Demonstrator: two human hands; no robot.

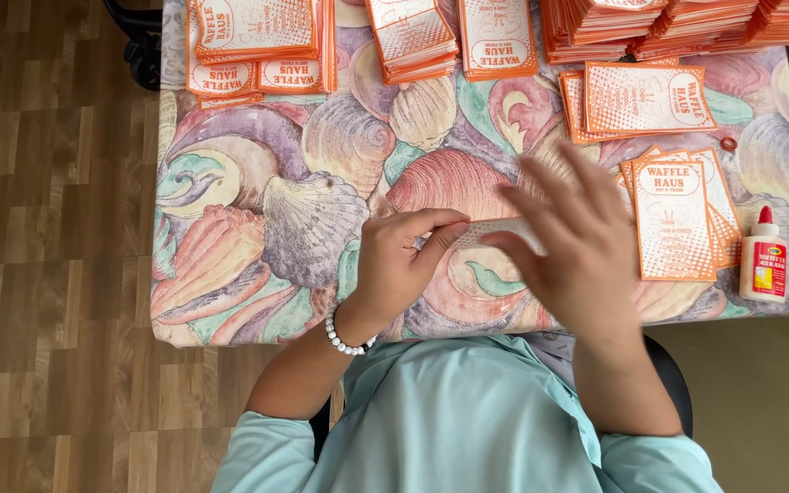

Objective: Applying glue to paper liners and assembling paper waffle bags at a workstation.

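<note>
The left hand [394,265] pinches 1 end of a small white paper piece [495,230] between thumb and fingers, closed on it just above the near edge of the table [230,274], which is covered in a seashell-patterned cloth. The right hand [573,246] lies over the other end of the same piece with its fingers spread and blurred; it touches the piece, but whether it grips or only presses flat I cannot tell. Most of the piece is hidden under that hand, so only its middle strip shows between the 2 hands. Just to the right of the grip lies a fanned stack of orange-and-white printed cards [678,219], and beyond that, near the table's right edge, stands a small white glue bottle [763,260] with a red cap. Further from the grip, along the far side of the table, sit many taller card stacks [413,36]. A white bead bracelet [344,336] circles the left wrist. Judging from this, the risk is that the moving right hand drags the piece out of line or creases it while only 1 end is pinched, and a wide sweep to the right could scatter the fanned cards or knock the bottle over.
</note>
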